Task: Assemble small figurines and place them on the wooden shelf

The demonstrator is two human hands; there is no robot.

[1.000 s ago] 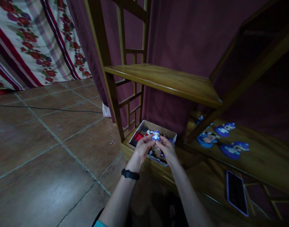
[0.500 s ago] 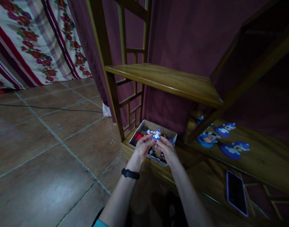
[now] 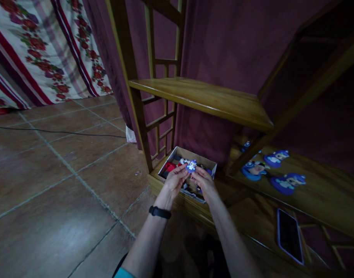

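Note:
Between my two hands is a small figurine (image 3: 191, 165) with purple hair, a white body and a round purple base. My left hand (image 3: 175, 178) grips the base from the left with its fingertips, and my right hand (image 3: 203, 179) pinches it from the right. Under the hands stands an open cardboard box (image 3: 208, 161) on the lowest shelf. Several small figures lie in it, with a red item (image 3: 170, 166) at its left side. My hands and forearms hide part of the box.
On the wooden shelf at the right stand several figurines, among them a purple one (image 3: 288, 183) and a blue-based one (image 3: 253, 170). A phone (image 3: 290, 235) lies in front of them. An upper wooden shelf board (image 3: 202, 98) juts out above the box. A cable (image 3: 58, 132) crosses the tiled floor.
The figurine has shifted very slightly in my fingers, and both hands keep their hold on it. Everything else stays the same.

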